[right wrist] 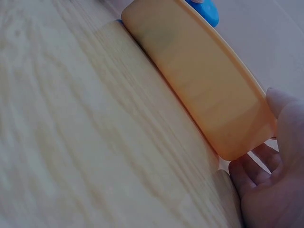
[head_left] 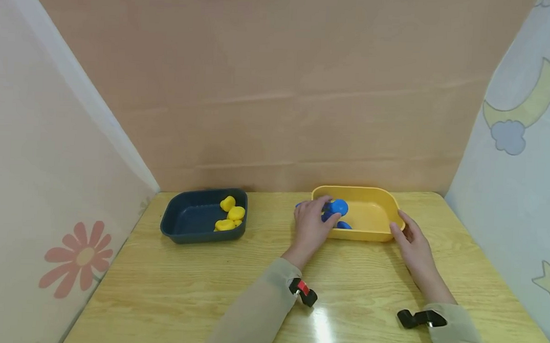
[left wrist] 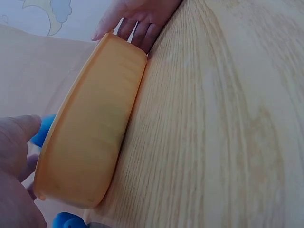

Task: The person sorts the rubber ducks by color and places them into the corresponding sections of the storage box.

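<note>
My left hand point(head_left: 311, 221) pinches a blue toy duck point(head_left: 339, 207) between thumb and fingers, over the left end of a yellow plastic tray point(head_left: 371, 236). More blue toys lie in the tray below that hand, one point(head_left: 344, 225) near the front wall; the fingers partly hide them. Outside the tray's left end, another blue toy duck point(left wrist: 69, 221) sits on the table. At the tray's right end is my right hand point(head_left: 414, 246). Its thumb point(right wrist: 280, 102) rests at the rim, and its fingers point(right wrist: 254, 168) curl against the end wall below.
A dark blue tray point(head_left: 180, 237) stands on the wooden table point(head_left: 196, 291) to the left, with several yellow toys point(head_left: 236, 213) along its right side. Behind both trays rises a brown backdrop point(head_left: 277, 115). Patterned white panels point(head_left: 514, 177) flank the table.
</note>
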`<act>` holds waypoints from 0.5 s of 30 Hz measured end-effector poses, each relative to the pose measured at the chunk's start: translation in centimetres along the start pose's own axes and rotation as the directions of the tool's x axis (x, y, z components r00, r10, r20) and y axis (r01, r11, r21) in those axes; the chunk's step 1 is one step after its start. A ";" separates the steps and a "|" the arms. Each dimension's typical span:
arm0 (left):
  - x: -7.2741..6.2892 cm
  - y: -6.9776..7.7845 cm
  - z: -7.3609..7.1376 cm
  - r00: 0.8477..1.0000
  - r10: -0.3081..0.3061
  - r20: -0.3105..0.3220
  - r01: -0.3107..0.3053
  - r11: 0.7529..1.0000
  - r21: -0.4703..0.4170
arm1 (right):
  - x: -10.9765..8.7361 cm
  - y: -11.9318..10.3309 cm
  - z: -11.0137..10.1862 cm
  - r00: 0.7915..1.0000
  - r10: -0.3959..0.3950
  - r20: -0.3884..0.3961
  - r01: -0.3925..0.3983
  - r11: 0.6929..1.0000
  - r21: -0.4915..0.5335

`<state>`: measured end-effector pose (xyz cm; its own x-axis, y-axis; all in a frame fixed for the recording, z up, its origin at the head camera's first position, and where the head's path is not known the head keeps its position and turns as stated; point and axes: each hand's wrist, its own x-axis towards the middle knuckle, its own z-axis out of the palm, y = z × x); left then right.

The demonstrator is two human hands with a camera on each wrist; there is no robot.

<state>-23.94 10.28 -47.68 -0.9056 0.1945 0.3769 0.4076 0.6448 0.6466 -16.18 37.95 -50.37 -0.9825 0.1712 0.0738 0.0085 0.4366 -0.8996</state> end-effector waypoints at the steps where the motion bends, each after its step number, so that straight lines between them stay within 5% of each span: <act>1: 0.0 -0.1 0.0 1.000 0.001 0.000 -0.001 1.000 -0.011 | 0.0 0.0 0.0 1.000 0.001 0.001 -0.001 1.000 0.002; 8: -0.5 -1.3 -1.0 0.998 -0.017 -0.064 0.007 0.987 -0.162 | 0.1 0.2 0.0 1.000 -0.009 0.002 0.009 1.000 -0.004; 15: -1.1 -3.6 -2.3 0.987 -0.117 -0.107 0.097 0.979 -0.177 | 0.1 0.3 0.0 1.000 -0.011 -0.001 0.011 1.000 -0.005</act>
<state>-24.15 6.09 -48.86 -0.9293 0.0375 0.3673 0.3322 0.5191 0.7875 -16.28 38.07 -50.62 -0.9823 0.1676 0.0838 -0.0010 0.4427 -0.8967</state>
